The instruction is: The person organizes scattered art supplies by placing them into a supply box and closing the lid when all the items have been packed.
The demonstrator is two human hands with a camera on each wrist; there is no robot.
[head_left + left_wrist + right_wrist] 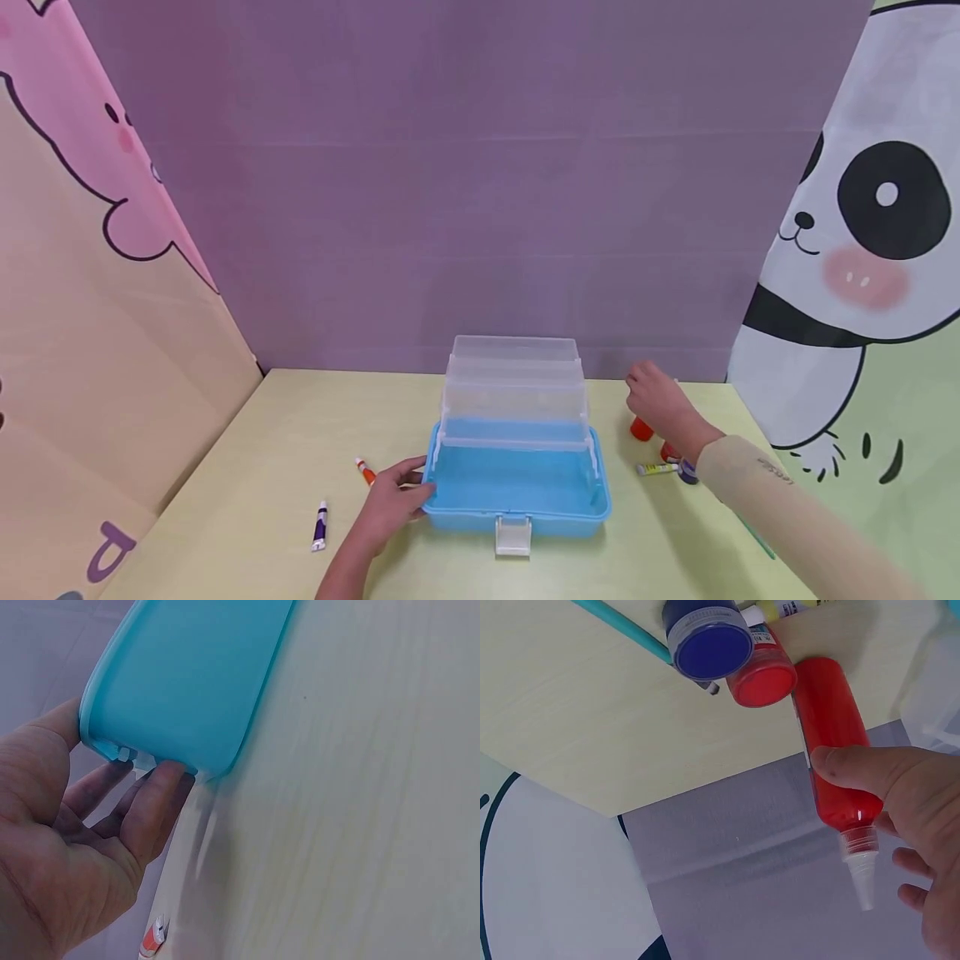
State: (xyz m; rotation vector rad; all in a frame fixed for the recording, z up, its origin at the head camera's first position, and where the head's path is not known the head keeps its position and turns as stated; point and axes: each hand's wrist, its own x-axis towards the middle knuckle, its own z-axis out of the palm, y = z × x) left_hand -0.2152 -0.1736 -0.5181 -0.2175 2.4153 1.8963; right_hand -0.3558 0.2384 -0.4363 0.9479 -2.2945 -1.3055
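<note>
A light blue box (517, 523) stands on the table, its clear tiered trays (516, 392) raised at the back. At its left end my left hand (393, 500) grips the wall, thumb on the rim and fingers underneath or outside, as the left wrist view shows of the box (180, 682) and the hand (82, 832). To the right of the box, my right hand (663, 404) pinches a red bottle (641, 430) with a clear nozzle. In the right wrist view the thumb of that hand (915, 795) lies across the bottle (829, 705).
Beside the bottle are a red jar (765, 679), a dark blue jar (709, 645), a yellow tube (657, 469) and a green stick (757, 537). On the left lie an orange tube (365, 472) and a purple tube (320, 527). A purple backdrop (480, 183) hangs behind the table.
</note>
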